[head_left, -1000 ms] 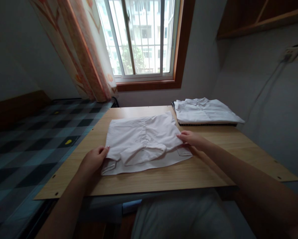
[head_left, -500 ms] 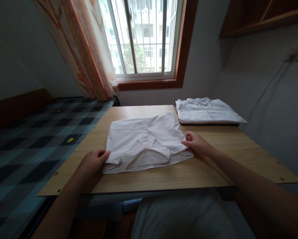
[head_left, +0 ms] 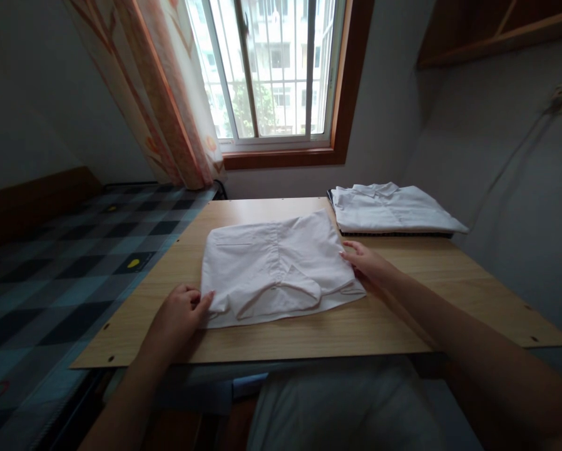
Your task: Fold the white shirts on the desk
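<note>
A folded white shirt (head_left: pixel 257 269) lies on the wooden board, its collar (head_left: pixel 281 297) toward me and its button strip running away from me. At the shirt's near left corner, my left hand (head_left: pixel 178 316) has the thumb on top of the cloth and the fingers curled at the edge. My right hand (head_left: pixel 368 262) rests at the right edge with its fingers stretched and somewhat apart, the tips touching the fabric. The collar's left half is rumpled and partly folded over.
At the board's far right lies a stack of folded clothes (head_left: pixel 393 210), white on top and dark below. The wooden board (head_left: pixel 473 294) has small holes near its corners. A checked bed (head_left: pixel 88 269) adjoins on the left. Behind are a curtain (head_left: pixel 168 125) and a barred window (head_left: pixel 271 81).
My left hand has moved slightly right, and the collar's left point has flopped over into a rumple. My right hand has loosened from a pinch and its fingers have straightened.
</note>
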`<state>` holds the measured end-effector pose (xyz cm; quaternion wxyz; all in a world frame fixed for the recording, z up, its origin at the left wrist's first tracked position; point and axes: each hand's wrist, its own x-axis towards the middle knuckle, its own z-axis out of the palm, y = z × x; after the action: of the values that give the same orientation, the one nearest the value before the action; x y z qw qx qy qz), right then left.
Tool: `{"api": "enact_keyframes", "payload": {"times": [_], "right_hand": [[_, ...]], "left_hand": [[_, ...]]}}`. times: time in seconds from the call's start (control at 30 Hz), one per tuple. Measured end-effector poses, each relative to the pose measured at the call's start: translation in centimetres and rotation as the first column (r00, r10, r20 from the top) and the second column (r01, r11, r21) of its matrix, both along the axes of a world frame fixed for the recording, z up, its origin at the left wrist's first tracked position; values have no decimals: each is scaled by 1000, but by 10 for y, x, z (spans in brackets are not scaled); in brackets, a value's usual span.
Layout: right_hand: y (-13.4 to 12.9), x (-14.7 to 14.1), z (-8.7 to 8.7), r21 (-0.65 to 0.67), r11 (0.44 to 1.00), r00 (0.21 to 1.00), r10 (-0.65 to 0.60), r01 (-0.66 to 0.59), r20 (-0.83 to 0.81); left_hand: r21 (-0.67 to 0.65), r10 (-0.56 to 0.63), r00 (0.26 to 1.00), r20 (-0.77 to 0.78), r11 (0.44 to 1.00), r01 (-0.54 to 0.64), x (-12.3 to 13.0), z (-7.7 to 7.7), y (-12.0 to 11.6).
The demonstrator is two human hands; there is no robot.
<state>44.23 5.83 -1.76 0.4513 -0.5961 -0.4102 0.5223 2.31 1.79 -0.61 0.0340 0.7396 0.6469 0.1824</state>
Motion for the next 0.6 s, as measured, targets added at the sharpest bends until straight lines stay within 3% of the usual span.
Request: {"api": "enact_keyframes", "payload": {"times": [0.13, 0.33, 0.6], "right_hand": [[1, -2, -7, 3, 1000, 993, -5, 6, -115], [0, 1, -13, -11, 999, 989, 43, -45, -143], [2, 11, -25, 130, 989, 996, 65, -73, 61]], "left_hand": [[-22, 21, 999, -47, 1000, -22, -4, -8, -2], [-43, 54, 999, -6, 998, -55, -4, -7, -3], [-116, 44, 998, -43, 992, -49, -11, 0, 3]]}}
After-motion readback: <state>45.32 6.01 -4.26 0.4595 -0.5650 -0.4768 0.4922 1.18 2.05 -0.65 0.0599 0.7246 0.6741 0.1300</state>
